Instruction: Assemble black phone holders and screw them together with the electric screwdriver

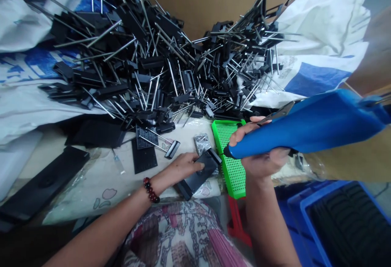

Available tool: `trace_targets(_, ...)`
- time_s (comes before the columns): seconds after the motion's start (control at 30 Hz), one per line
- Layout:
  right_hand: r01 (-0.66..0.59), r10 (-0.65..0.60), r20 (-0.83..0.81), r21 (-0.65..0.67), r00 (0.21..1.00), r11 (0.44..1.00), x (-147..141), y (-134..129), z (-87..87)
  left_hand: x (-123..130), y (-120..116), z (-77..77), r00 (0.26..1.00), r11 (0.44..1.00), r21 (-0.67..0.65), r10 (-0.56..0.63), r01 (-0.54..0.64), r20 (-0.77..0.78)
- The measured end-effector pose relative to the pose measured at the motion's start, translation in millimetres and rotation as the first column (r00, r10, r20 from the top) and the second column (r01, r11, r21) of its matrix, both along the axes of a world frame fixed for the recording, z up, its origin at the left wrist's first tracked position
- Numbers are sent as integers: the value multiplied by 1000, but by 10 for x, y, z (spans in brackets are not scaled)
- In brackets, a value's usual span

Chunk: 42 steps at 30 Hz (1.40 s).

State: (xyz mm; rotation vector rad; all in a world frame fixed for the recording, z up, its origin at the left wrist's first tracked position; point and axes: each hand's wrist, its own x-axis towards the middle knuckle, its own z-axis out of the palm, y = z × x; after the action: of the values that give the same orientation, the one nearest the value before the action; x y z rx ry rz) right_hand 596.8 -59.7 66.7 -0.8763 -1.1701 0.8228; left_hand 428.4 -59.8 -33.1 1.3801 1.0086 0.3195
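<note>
My left hand (185, 168), with a beaded bracelet at the wrist, rests on a black plastic part (200, 177) near the table's front edge, its fingers gripping the part's upper left side. In my right hand (265, 159) is a blue power tool (308, 124), held level with its dark tip pointing left above a green perforated tray (233, 173). The tip is apart from the black part. A small clear bag of metal pieces (201, 144) lies just behind the part. Left of it is a black bracket with two metal rods (172, 149).
A large heap of black parts with metal rods (152, 67) covers the back, between white sacks (320, 26). Flat black pieces (96, 133) lie at left. A blue crate (305, 206) holding black parts stands at lower right, near a red object (236, 222).
</note>
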Motion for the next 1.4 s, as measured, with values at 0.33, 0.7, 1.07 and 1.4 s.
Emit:
trace_targets(0.33,35,-34,23,-10,999,999,272,-149,-161,46,-60,119,971,930,366,101,-14,-218)
trace_targets(0.7,68,-68,-4,-43,998,997,357,-201,-168,135,129,201,821,615,683,99,394,-563)
trace_targets(1.07,29,-29,-32,-25,999,999,485,-210,-240,272,166,324,604,448,540,-1,713,-797)
trace_targets(1.4,113,-112,-70,8,991,994,535,-181,-190,207,257,291,690,572,570,10,590,-723)
